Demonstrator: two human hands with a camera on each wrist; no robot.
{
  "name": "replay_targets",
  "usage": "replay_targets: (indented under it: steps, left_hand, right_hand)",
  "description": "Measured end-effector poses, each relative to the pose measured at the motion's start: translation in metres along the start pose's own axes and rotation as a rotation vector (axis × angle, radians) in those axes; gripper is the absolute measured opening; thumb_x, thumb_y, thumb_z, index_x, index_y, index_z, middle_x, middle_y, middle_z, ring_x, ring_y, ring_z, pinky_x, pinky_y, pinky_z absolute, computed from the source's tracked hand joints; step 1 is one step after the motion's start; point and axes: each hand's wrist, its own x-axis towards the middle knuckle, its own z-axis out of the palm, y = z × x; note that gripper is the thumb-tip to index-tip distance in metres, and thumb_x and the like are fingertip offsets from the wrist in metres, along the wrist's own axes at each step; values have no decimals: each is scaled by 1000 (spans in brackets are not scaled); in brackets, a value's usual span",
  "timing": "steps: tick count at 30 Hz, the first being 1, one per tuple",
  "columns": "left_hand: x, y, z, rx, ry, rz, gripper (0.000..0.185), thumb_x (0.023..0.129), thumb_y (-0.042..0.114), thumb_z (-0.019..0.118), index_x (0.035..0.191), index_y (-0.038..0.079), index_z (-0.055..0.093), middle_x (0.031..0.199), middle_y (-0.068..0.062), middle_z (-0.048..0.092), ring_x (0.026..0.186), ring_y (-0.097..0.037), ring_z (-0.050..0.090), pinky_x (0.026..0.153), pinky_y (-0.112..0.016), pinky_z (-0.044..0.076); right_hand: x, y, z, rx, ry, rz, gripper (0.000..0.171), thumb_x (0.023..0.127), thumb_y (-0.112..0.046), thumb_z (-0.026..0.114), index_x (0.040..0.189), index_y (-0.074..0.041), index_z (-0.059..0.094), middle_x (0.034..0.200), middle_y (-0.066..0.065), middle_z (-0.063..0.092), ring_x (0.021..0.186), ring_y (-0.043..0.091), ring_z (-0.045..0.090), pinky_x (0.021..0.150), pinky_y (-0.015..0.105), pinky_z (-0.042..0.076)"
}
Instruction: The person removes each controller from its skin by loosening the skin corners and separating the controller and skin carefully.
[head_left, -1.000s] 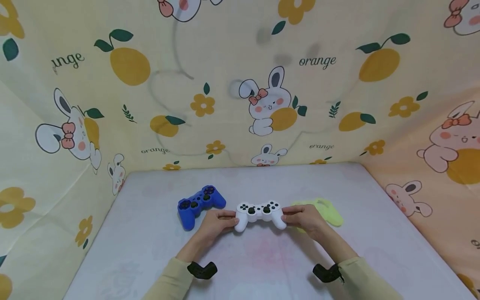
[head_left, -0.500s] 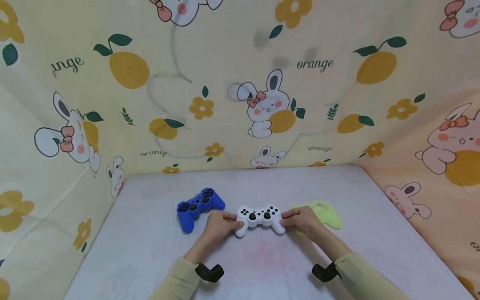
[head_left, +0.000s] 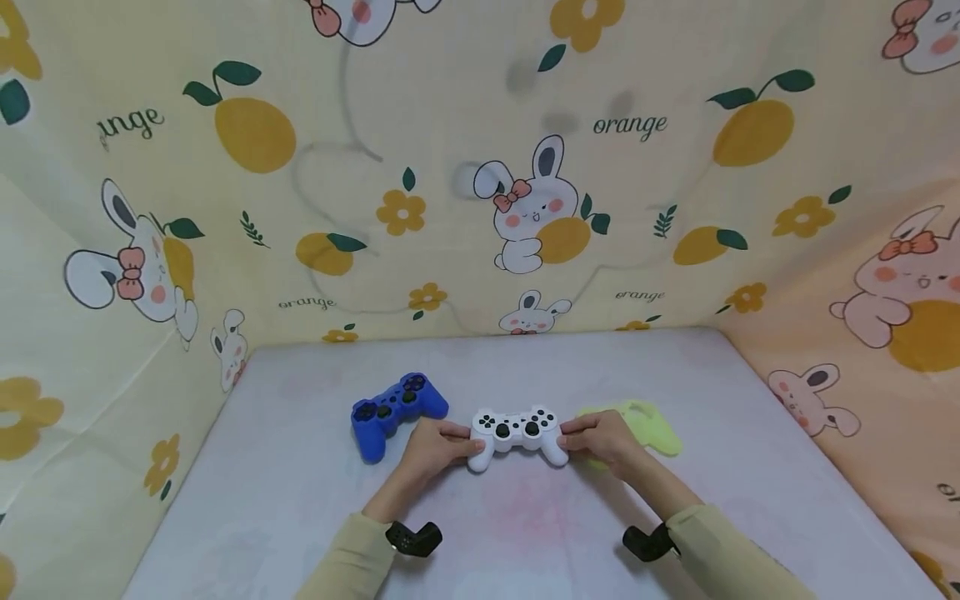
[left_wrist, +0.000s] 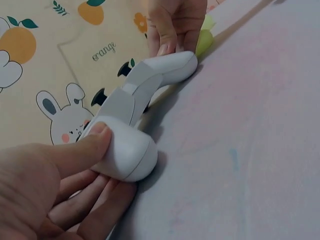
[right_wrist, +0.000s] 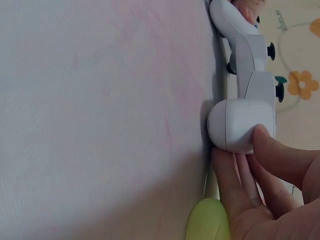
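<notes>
White and smooth, the gamepad (head_left: 516,432) sits on the table (head_left: 525,533) between the blue gamepad (head_left: 395,407) and a yellow-green cover (head_left: 651,426) — left hand (head_left: 433,446) and right hand (head_left: 604,440) each pinching a grip, best kept level and even.

I see a white controller (head_left: 516,433) with black sticks and buttons and a pale grey band across its back. To one side of it lies a deep blue controller (head_left: 395,411), also with black sticks, and to the other a yellow-green cover (head_left: 651,427). My desk (head_left: 525,533) is a pale lilac-white with faint pink blotches. The backdrop cloth (head_left: 450,125) is cream yellow, printed with white rabbits wearing pink bows, golden oranges with dark green leaves, yellow flowers, and the word "orange" in dark script. My sleeves (head_left: 352,562) are light khaki, and black straps (head_left: 412,537) sit at the wrists.
</notes>
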Motion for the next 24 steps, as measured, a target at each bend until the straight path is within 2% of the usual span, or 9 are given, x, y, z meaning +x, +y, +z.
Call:
replay_targets:
  steps: [6,16,24]
  left_hand:
    - [1,-1,-4,-11,-26,5,41,74,25,89,101,-2,74,88,-8,74,86,-19,70,77,-34,55]
    - [-1,1,-2,-20,-34,-9,40,74,23,89,102,-2,74,87,-9,74,84,-19,70,74,-33,56]
    - [-3,1,-6,3,-44,20,39,73,22,89,99,-2,75,84,-9,74,84,-18,71,76,-34,56]
  right_hand:
    - [-2,-2,0,-62,10,-5,26,72,0,85,96,4,75,97,13,70,83,18,64,71,32,56]
    - [-5,-2,1,-21,-2,10,25,74,5,82,97,8,73,94,13,70,80,20,66,70,34,57]
    - [-4,-4,1,-23,-33,30,20,75,6,81,93,7,73,89,12,69,77,21,67,73,37,57]
